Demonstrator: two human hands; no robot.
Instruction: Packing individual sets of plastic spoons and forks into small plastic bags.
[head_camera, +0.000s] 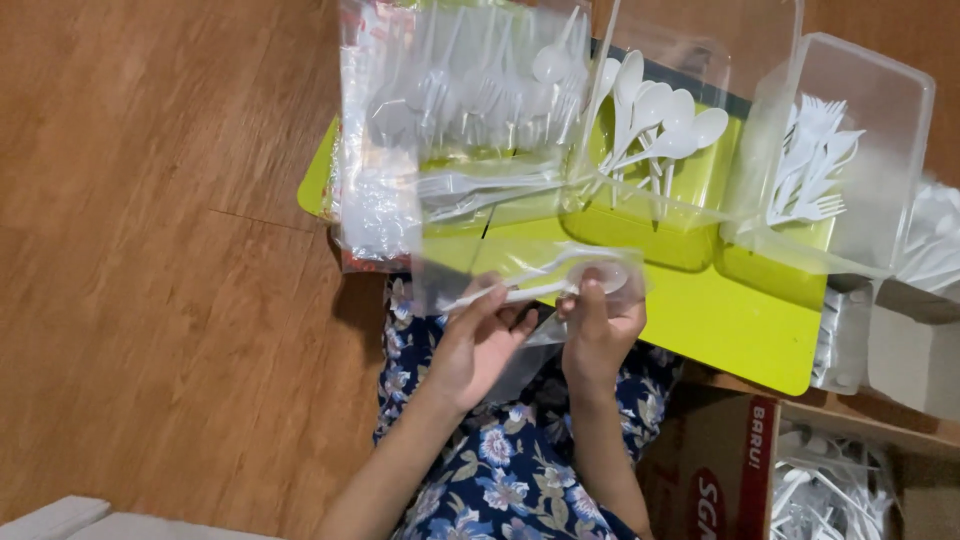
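Both hands meet over the lap, just at the near edge of a lime-green tray (745, 335). The left hand (478, 345) has its fingers (487, 300) pinched narrow on a small clear sleeve (530, 275), near the handle end of the white spoon (560, 285) and fork inside it. The right hand (600, 335) holds the sleeve's other end, fingers closed around the spoon's bowl through the plastic. The sleeve lies roughly level between the two hands, touching the tray's near edge.

Just beyond the hands, a clear tub (650, 215) on the tray holds loose white spoons (660, 120), bowls pointing away. To its right a second clear tub (905, 110) holds white forks (815, 160). To the left, a crumpled clear bag (385, 180) of already packed cutlery lies partly on the tray and partly over its edge.

The tray rests over a cardboard box (720, 460) with a red side, and more white cutlery shows in the box (835, 495) at lower right. Under the arms is a blue floral garment (500, 470). The wooden floor (160, 250) fills the left side.
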